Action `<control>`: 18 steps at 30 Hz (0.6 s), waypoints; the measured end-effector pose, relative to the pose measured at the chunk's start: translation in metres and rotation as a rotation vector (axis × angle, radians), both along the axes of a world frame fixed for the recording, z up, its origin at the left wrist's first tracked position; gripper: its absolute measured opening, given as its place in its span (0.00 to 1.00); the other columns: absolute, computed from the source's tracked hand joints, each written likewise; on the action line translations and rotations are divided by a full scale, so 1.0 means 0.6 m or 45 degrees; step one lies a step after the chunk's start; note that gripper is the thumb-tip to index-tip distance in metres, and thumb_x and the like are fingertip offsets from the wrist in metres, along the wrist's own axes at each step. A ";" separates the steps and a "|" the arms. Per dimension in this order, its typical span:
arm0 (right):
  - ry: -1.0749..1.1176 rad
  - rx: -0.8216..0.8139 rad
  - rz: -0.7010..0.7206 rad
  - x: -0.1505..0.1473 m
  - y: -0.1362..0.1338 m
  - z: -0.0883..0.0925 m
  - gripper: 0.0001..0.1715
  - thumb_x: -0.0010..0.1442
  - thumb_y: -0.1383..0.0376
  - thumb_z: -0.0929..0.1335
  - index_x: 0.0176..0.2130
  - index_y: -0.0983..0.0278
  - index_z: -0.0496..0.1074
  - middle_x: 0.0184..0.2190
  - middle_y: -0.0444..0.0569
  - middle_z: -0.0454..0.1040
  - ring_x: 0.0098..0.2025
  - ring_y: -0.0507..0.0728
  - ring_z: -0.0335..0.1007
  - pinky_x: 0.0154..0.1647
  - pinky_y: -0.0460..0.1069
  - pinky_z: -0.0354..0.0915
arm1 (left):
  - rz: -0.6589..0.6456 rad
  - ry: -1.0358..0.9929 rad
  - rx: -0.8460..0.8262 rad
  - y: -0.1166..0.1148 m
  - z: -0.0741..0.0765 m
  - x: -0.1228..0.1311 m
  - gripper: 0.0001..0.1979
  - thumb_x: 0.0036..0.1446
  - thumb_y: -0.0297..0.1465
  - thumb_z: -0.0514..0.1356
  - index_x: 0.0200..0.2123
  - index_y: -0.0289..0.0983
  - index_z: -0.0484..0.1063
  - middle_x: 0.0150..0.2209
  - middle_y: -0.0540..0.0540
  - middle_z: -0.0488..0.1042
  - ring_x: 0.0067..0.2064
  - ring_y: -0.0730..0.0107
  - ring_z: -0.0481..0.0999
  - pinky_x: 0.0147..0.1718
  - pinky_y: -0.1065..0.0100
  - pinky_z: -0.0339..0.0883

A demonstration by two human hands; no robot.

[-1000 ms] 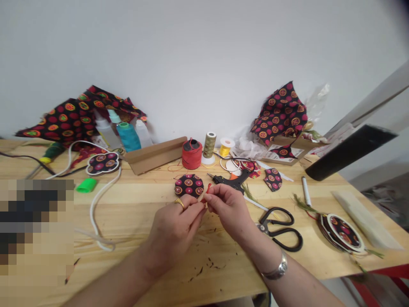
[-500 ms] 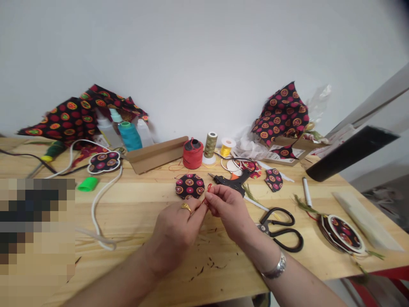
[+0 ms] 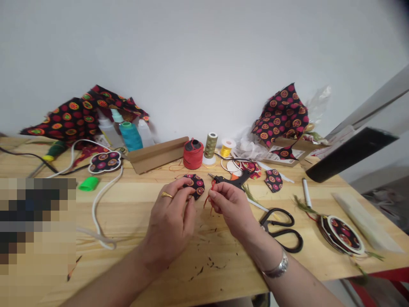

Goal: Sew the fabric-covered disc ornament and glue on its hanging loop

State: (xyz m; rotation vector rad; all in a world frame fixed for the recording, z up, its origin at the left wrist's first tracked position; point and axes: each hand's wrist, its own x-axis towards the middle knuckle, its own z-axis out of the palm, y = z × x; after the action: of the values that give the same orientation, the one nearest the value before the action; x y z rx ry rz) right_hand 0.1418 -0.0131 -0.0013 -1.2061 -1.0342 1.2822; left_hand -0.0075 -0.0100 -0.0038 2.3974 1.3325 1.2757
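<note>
My right hand [image 3: 228,204] is closed in a pinch on a short red cord [image 3: 213,184], its looped top poking above my fingertips and thin ends hanging below. My left hand [image 3: 172,213], wearing a ring, lies with fingers apart over the left side of a round patterned fabric piece [image 3: 197,185], dark with pink dots. The thumb is near its lower edge, and part of the piece is hidden under the fingers. Just behind my right hand lies a black glue gun [image 3: 234,181]. Black-handled scissors [image 3: 283,230] rest beside my right wrist.
Along the back stand a red cord spool [image 3: 193,155], an olive thread spool [image 3: 211,146], a yellow spool [image 3: 226,149] and a cardboard tray [image 3: 159,157]. A white cord [image 3: 96,204] curves at left. A stacked fabric-and-white-ring piece [image 3: 345,236] and a black tube [image 3: 348,155] are at right.
My left hand has let go of the red cord and moved left onto the round fabric piece. The right hand keeps the cord, which now hangs more freely.
</note>
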 end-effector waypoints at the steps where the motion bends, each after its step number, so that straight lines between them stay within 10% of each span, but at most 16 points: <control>1: -0.060 0.030 0.002 0.000 0.000 -0.001 0.10 0.50 0.62 0.67 0.24 0.65 0.64 0.17 0.38 0.61 0.19 0.46 0.51 0.19 0.43 0.49 | -0.020 -0.083 -0.085 0.001 0.001 0.000 0.10 0.54 0.24 0.52 0.38 0.33 0.71 0.46 0.37 0.70 0.49 0.58 0.68 0.49 0.56 0.62; 9: -0.513 0.271 -0.007 -0.006 -0.005 -0.017 0.05 0.53 0.67 0.65 0.25 0.64 0.67 0.21 0.41 0.66 0.25 0.49 0.60 0.27 0.44 0.59 | -0.354 -0.667 -1.089 0.001 0.006 0.005 0.17 0.53 0.31 0.58 0.47 0.37 0.69 0.47 0.44 0.75 0.47 0.62 0.74 0.47 0.63 0.66; 18: -0.587 0.290 0.010 -0.007 -0.007 -0.014 0.05 0.53 0.68 0.65 0.26 0.64 0.69 0.23 0.42 0.70 0.27 0.50 0.64 0.30 0.45 0.60 | -0.225 -0.498 -1.029 0.005 0.010 0.002 0.13 0.51 0.30 0.58 0.41 0.39 0.75 0.35 0.49 0.79 0.35 0.65 0.75 0.34 0.68 0.67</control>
State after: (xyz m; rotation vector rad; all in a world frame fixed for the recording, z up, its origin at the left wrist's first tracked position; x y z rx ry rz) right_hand 0.1378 -0.0172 -0.0095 -1.3491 -1.4734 0.8762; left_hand -0.0060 -0.0072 0.0020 1.5736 1.1719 0.8554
